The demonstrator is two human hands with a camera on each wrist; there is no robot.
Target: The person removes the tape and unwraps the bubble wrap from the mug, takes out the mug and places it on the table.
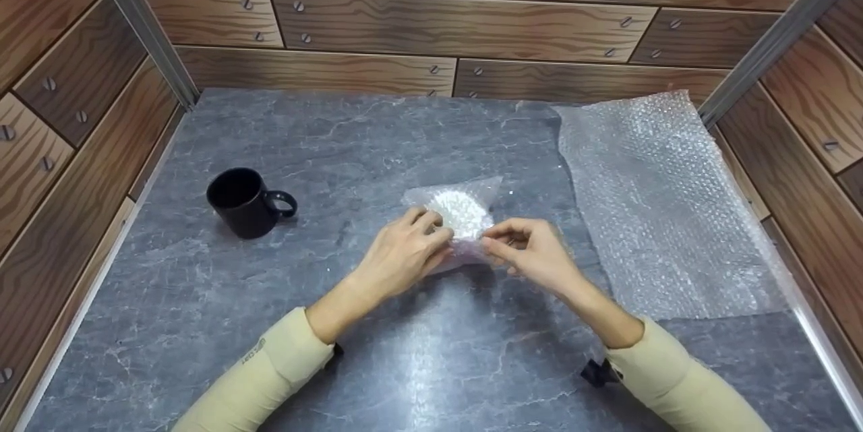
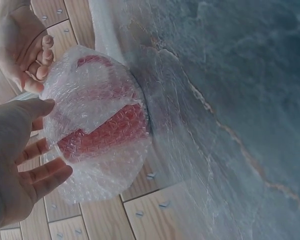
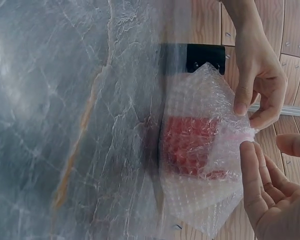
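- Left hand (image 1: 402, 243) and right hand (image 1: 536, 253) face each other across the bubble-wrapped bundle (image 1: 462, 213) on the grey table (image 1: 303, 125), our largest element; we suppose they stand so to keep the film (image 3: 195, 95) from springing open between them.
- Loose sheet of bubble wrap (image 1: 667, 216), lying flat at the right of the table; we take its place as chosen to keep it within reach without lying under the work.
- Bubble-wrapped bundle, between the hands near the middle of the table. We judge that the left hand pinches the upper edge of the film between thumb and finger, perhaps to keep a fold down. Of the right hand we cannot tell: the head view brings its tips together at the film, while its own wrist view shows one digit standing off.
- Black mug (image 1: 246, 209), upright at the left with its handle toward the bundle, presumably placed there to leave the hands room. The right wrist view offers us only a dark form (image 3: 207, 55) past the bundle, probably this mug.
- Red thing (image 2: 107, 132), inside the film. Both wrist views show its colour plainly; the head view gives us glare and a pinkish tint instead. Its full shape we cannot tell.
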